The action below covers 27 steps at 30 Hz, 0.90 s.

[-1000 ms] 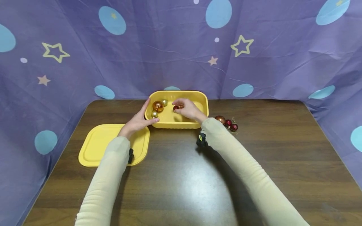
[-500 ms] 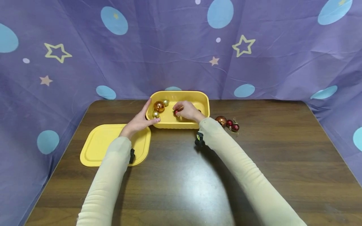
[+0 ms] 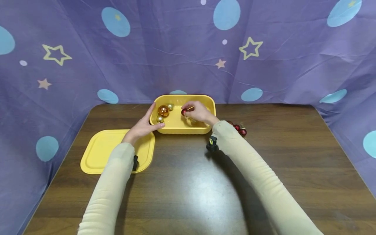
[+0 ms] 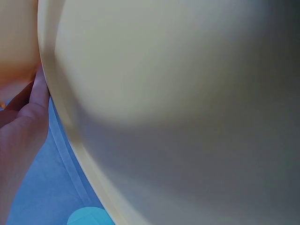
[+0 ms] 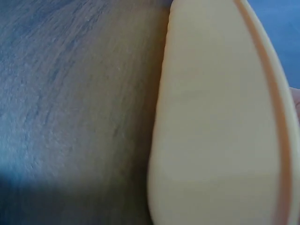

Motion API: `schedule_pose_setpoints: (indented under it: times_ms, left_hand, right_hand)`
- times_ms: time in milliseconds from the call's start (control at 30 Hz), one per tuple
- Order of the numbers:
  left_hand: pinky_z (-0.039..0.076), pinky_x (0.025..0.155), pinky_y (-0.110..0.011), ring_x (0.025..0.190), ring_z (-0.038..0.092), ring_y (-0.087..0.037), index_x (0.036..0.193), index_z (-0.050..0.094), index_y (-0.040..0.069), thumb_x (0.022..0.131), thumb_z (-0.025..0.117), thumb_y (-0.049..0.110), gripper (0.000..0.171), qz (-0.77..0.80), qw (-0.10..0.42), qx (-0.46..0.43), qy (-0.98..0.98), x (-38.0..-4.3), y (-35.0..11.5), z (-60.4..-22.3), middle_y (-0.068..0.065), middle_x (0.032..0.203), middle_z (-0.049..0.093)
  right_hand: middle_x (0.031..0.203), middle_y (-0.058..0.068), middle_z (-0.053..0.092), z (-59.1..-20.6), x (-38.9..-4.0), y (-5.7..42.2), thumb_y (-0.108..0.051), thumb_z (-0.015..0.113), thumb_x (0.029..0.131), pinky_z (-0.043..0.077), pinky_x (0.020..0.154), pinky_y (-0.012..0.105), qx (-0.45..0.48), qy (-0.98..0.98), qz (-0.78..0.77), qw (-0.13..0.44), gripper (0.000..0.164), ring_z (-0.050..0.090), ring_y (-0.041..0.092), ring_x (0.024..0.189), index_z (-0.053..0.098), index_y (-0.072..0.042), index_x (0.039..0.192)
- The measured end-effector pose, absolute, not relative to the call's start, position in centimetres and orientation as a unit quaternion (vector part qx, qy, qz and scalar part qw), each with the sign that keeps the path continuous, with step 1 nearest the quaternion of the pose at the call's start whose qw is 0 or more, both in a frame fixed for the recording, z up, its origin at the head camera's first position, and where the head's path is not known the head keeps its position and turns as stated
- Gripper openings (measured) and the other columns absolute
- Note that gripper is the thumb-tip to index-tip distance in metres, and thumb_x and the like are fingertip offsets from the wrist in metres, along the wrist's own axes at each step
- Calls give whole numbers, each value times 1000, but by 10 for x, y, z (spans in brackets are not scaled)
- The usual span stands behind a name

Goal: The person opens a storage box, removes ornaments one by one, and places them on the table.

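Observation:
A yellow plastic box stands open at the back of the table. My left hand spans its left end, fingers extended along the end wall and thumb at the front rim. Inside the box my right hand pinches a small red Christmas ball between thumb and fingertips. Just below that hand lies a gold ball, partly covered. A larger amber ball and two small gold balls sit at the box's left side. Box walls fill most of both wrist views.
The yellow lid lies flat on the wooden table at front left, under the left forearm. Right of the box are red balls and a brownish ball, mostly hidden by the right sleeve. A purple curtain hangs behind.
My right hand moves slightly within the box, nearer and then back up to the right, still pinching the red ball. A gold ball beneath it has come into view. The left hand stays put.

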<state>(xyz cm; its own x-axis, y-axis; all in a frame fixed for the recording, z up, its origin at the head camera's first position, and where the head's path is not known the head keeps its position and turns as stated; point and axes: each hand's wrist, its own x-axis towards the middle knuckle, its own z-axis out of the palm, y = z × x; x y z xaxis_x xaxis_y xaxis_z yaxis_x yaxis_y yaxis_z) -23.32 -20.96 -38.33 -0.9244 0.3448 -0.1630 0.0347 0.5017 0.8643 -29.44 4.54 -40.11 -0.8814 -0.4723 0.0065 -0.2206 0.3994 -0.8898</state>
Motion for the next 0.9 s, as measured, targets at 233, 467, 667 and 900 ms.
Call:
schedule_pose_setpoints:
  times_ms: [233,467,667,900]
  left_hand:
    - [4,114,-52,144,2,-37,156,-8,26,90,70,23,102,485,148,114,854,-248,-220,-412,-12,160,-6]
    - [3,114,-52,144,1,-37,156,-7,23,90,71,21,103,492,155,111,850,-245,-219,-404,-13,160,-6]
    - [3,114,-52,143,1,-40,156,-7,13,91,68,15,99,494,163,109,847,-233,-211,-383,-18,159,-6]
    - [5,114,-51,143,3,-40,155,-7,12,91,68,15,98,490,160,113,849,-231,-209,-381,-19,159,-5]
  right_hand:
    - [115,20,64,-386,-289,55,1,63,87,48,91,32,-240,821,-506,114,30,61,34,104,62,8,117]
    - [113,20,65,-376,-284,75,0,65,88,47,93,35,-260,818,-501,105,27,61,34,103,64,7,114]
    - [112,18,66,-370,-281,96,-2,66,88,48,91,37,-260,829,-485,96,27,63,32,101,65,5,115]
    - [111,18,67,-362,-277,119,-2,66,88,48,89,38,-248,836,-479,97,26,63,32,98,66,2,114]
